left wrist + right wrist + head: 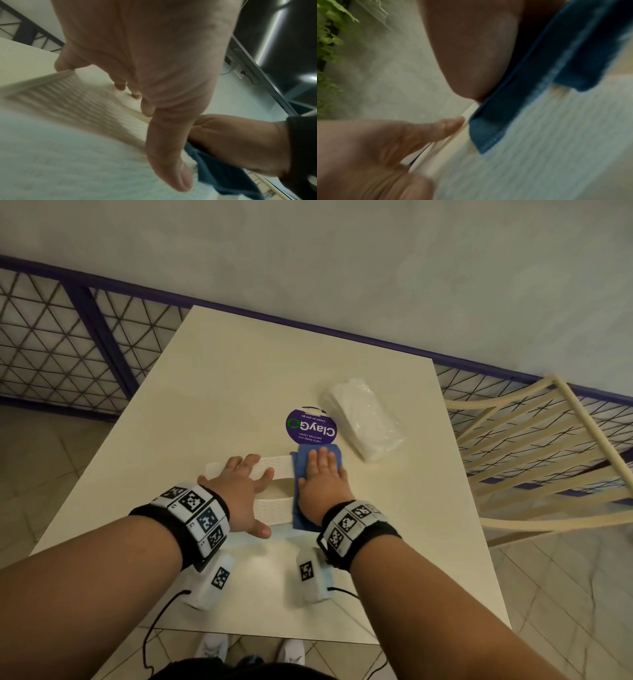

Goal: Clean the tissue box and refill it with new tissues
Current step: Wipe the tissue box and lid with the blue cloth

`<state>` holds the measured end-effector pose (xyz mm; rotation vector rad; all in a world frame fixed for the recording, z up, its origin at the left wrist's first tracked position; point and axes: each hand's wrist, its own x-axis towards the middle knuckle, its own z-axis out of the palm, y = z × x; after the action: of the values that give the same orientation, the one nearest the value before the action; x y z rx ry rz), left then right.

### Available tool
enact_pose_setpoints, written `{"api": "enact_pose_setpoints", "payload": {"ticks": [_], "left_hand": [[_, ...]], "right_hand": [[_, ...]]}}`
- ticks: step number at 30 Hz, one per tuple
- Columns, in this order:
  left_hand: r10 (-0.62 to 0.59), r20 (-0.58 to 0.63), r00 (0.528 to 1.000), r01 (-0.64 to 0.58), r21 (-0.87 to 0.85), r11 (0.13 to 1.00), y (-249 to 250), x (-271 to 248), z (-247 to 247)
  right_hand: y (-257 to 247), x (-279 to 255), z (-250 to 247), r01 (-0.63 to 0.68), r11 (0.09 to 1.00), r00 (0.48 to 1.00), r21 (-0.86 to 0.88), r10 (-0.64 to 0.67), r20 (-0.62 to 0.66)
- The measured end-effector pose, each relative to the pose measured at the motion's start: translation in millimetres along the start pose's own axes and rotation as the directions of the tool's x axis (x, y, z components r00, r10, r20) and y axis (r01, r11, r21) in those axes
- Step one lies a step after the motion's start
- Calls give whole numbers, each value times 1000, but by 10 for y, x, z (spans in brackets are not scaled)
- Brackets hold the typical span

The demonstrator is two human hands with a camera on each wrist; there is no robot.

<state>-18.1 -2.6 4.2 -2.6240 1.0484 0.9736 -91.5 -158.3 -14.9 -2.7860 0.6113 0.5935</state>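
Note:
A white tissue box with a woven pattern lies on the cream table. My left hand is spread over its left part, fingers on the top and thumb against the near wall. A folded blue cloth covers the box's right end, and my right hand presses flat on it. The left wrist view shows the blurred box, the cloth and the right hand. In the right wrist view the cloth hangs over the box. A plastic-wrapped pack of white tissues lies behind on the right.
A round purple sign lies flat just beyond the box. A cream slatted chair stands off the table's right edge. A purple railing with wire mesh runs along the far side, and tiled floor shows below.

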Motion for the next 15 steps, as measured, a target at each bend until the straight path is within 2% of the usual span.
{"api": "enact_pose_setpoints", "payload": {"ticks": [2, 4, 9, 12, 15], "left_hand": [[5, -13, 1000, -5, 0, 1000, -17, -4, 16], [12, -24, 1000, -12, 2, 1000, -35, 6, 23], [17, -11, 1000, -16, 14, 1000, -54, 13, 21], [11, -21, 1000, -10, 13, 1000, -44, 24, 20], [3, -25, 1000, -3, 4, 1000, -27, 25, 29]], "right_hand": [[-94, -60, 69, 111, 993, 993, 34, -112, 31], [56, -127, 62, 150, 989, 988, 4, -150, 22], [611, -280, 32, -33, 999, 999, -22, 32, -19], [636, -517, 154, -22, 1000, 999, -10, 21, -41], [451, -656, 262, 35, 997, 999, 65, -33, -36]]}}
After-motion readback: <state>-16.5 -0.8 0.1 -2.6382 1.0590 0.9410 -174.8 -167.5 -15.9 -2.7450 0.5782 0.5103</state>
